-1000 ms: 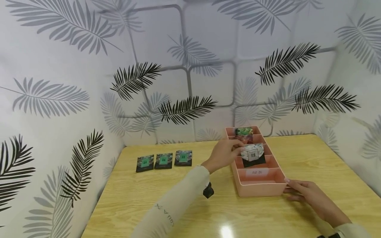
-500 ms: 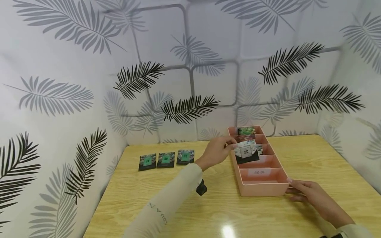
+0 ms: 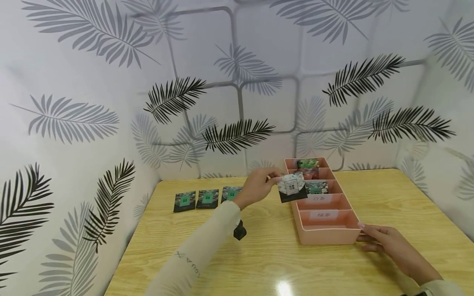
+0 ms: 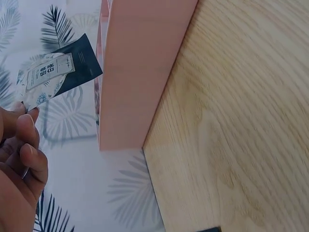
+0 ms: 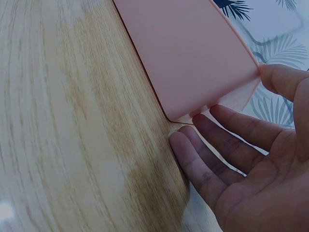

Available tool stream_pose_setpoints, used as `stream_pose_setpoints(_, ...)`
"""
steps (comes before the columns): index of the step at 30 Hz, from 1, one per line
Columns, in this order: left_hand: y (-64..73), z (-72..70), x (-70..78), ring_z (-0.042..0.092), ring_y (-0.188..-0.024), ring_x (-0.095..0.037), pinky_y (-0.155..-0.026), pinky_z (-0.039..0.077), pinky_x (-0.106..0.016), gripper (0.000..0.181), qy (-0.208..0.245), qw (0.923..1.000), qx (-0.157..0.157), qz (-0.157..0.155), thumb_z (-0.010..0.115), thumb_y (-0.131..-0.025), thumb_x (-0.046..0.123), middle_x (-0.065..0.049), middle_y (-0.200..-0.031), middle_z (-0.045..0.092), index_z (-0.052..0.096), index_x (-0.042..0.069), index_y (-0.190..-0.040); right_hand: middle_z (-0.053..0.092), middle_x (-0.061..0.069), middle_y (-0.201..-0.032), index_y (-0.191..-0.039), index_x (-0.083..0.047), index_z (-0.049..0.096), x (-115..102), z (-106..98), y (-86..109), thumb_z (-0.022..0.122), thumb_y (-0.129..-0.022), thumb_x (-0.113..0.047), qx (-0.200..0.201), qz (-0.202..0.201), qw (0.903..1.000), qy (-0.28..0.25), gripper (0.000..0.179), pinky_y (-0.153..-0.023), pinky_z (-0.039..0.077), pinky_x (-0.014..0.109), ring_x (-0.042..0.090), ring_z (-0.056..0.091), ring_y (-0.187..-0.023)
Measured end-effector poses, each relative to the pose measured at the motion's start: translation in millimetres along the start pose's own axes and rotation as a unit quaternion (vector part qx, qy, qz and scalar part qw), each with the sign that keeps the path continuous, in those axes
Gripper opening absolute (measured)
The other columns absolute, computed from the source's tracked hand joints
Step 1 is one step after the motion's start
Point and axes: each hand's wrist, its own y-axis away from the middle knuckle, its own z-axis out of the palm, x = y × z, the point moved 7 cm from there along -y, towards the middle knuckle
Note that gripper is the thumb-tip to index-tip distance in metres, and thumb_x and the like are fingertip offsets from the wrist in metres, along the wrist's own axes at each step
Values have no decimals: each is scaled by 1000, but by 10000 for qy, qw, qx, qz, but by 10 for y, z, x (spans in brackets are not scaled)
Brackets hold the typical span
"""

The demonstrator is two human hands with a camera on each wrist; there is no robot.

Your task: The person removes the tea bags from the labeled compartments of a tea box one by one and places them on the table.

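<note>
My left hand (image 3: 258, 188) pinches a white-and-black tea packet (image 3: 292, 187) by its edge. In the head view the packet is raised at the left side of a pink divided box (image 3: 327, 237), overlapping its wall. From the left wrist view, the thumb and fingertips hold one corner of the packet, with its printed label showing. My right hand (image 3: 392, 248) is at the box's near right corner. Its thumb touches the rim, and the other fingers, slightly bent, rest along the outer wall (image 5: 193, 58) in the right wrist view.
The box's far compartments hold a green packet (image 3: 308, 163), a reddish packet (image 3: 311, 173) and a dark green-labelled packet (image 3: 319, 188). Paper labels mark the two near compartments. Three dark packets (image 3: 184, 200) with green labels lie in a row on the wooden table (image 3: 207, 230), before a leaf-patterned wall.
My left hand has carried the tea packet leftward from over the box's middle compartments. The dark packet and a compartment label behind it have come into view. The right hand stays at the corner.
</note>
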Motion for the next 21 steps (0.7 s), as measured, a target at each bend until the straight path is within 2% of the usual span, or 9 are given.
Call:
stream_pose_setpoints(3,28,-56,-85,58,-64,-6,-59,44,-21,13,74,9999,57,-55,55,-98,24,7,-87,65,66,17,-100,64,14,-118,-135,17,39,-12,4,6,45,-101,-41,-49,-22,10000,-19,68,-87,50,38,21,64,-104)
stream_pose_setpoints(9,80,-123,-260,46,-43,-11,-50,41,-23,12,201,9996,76,-195,54,-98,23,6,-87,64,66,18,-100,64,14,-117,-134,17,40,-9,2,9,44,-101,-41,-75,-48,10000,6,67,-87,50,37,21,64,-104)
stream_pose_setpoints(15,116,-172,-359,49,-46,-11,-47,42,-24,13,204,9995,8,-220,54,-98,22,4,-88,64,66,16,-99,63,15,-119,-136,17,38,2,-3,-2,45,-101,-42,-6,-21,10000,23,69,-87,51,38,20,64,-104)
stream_pose_setpoints(21,164,-192,-514,53,-56,-8,-54,45,-24,12,150,9992,-53,-365,55,-98,21,5,-87,64,65,16,-100,62,16,-120,-136,17,38,14,0,-7,45,-100,-43,64,26,9999,80,70,-87,51,38,20,64,-104)
